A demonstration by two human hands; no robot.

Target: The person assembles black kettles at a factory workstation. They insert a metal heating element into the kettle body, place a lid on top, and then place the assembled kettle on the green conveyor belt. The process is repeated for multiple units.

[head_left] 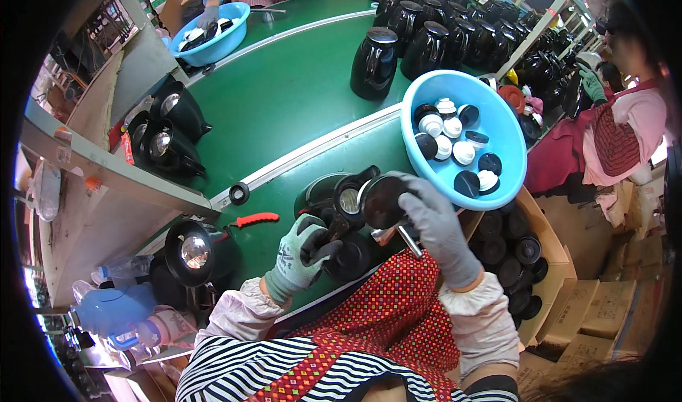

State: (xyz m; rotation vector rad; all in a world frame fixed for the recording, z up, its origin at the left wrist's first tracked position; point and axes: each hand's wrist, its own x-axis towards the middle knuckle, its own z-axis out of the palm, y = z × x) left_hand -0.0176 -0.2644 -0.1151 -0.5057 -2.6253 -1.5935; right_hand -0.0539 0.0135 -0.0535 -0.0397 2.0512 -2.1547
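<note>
My left hand (297, 255), in a pale green glove with dark fingers, is closed around the black handle (337, 228) of a black vacuum jug. The jug's open mouth (349, 200) shows a shiny inner wall. Between the fingers of my grey-gloved right hand (441, 228) is a round black lid (383, 202), tilted right beside that mouth; whether they touch, I cannot tell. Below the lid, a metal rod (409, 241) sticks out near my lap. A black round part (349, 255) lies under the handle, partly covered by my left fingers.
A blue basin (514, 151) of black-and-white stoppers stands at right, above a carton (557, 252) of black lids. Black jugs (374, 66) crowd the green conveyor (277, 98). At left are a red-handled tool (258, 219), a black ring (239, 193) and another jug (178, 250). Co-workers are nearby.
</note>
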